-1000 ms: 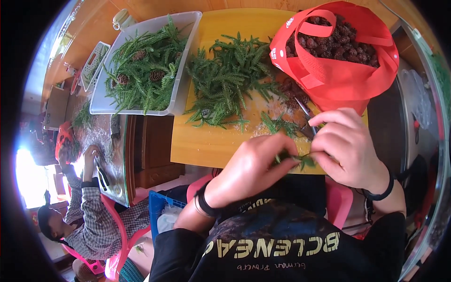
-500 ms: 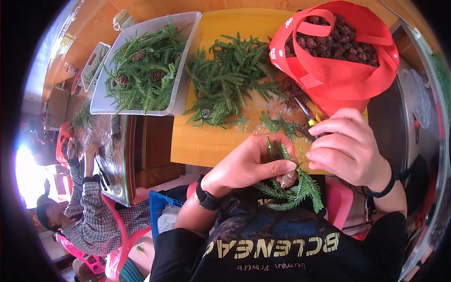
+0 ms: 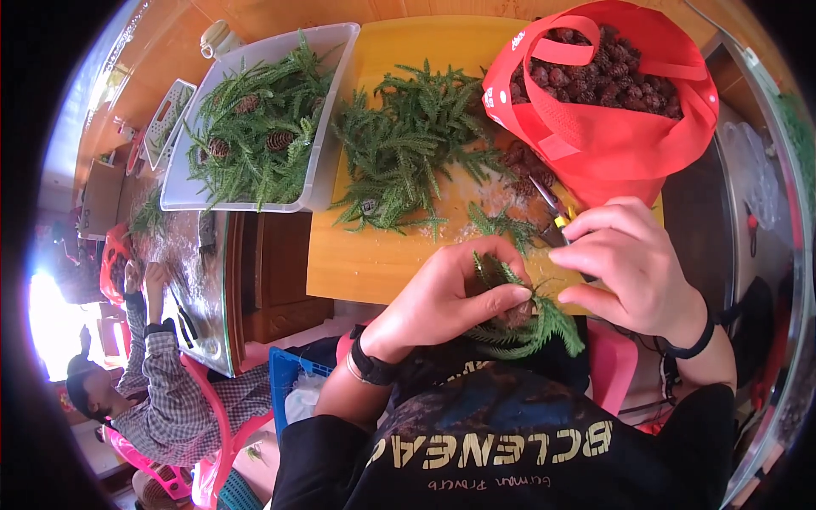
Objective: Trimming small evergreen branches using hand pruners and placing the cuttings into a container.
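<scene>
My left hand [image 3: 446, 297] is closed, thumb against fingers, around the stem of a green artificial pine sprig [image 3: 548, 327] in front of my chest. A brown pine cone [image 3: 516, 317] sits among its needles, partly hidden under my thumb. My right hand [image 3: 642, 272] hovers just right of the sprig, its fingers curved and thumb and forefinger apart; nothing shows between them. Beyond that hand, yellow-handled pliers [image 3: 551, 204] lie on the yellow table [image 3: 357, 272], partly covered by my fingers. A loose small sprig [image 3: 501, 224] lies close to the pliers.
A heap of green sprigs [image 3: 408, 144] covers the table's middle. Left of it stands a clear plastic bin [image 3: 319, 183] of sprigs with cones. A red bag [image 3: 586, 144] full of pine cones is at the far right. Another person [image 3: 178, 399] works at a table on the left.
My right hand's thumb and forefinger have spread apart. The sprig has tilted and risen slightly in my left hand, and its cone is now more hidden.
</scene>
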The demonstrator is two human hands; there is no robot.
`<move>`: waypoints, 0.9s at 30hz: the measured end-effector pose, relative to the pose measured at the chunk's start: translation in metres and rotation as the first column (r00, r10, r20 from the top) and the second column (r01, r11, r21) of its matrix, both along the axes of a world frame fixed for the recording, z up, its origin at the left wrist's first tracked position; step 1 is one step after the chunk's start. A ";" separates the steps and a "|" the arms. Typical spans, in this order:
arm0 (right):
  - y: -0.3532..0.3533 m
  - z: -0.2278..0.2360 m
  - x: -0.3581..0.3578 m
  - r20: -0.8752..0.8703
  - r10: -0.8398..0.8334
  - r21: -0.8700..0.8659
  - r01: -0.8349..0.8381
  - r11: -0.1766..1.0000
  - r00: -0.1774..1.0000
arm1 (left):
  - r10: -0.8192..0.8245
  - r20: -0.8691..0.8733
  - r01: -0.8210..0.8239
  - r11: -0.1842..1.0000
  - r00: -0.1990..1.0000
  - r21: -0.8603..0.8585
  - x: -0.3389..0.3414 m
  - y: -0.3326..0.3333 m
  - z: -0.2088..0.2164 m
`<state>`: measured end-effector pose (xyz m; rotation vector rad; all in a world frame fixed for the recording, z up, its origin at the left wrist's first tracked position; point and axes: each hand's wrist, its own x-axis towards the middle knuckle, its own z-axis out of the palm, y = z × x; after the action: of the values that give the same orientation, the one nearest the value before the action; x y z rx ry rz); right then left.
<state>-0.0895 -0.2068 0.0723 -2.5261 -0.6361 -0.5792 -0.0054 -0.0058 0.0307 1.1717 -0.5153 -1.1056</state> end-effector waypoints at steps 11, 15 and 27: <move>0.001 0.003 0.002 0.003 0.016 -0.073 -0.016 0.997 1.000 | -0.020 0.338 0.010 0.999 0.941 0.031 -0.002 -0.003 0.002; -0.003 -0.007 -0.003 -0.381 -0.070 0.144 0.134 0.980 0.922 | 0.163 0.900 -0.163 0.981 0.404 -0.104 -0.012 -0.008 -0.003; -0.005 -0.006 0.005 0.104 0.098 -0.091 -0.089 0.992 0.990 | -0.110 -0.093 0.108 0.994 0.990 -0.025 0.006 -0.001 -0.008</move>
<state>-0.0848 -0.2118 0.0668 -2.5415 -0.8314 -0.6720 0.0002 -0.0065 0.0226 1.0786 -0.5216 -1.2409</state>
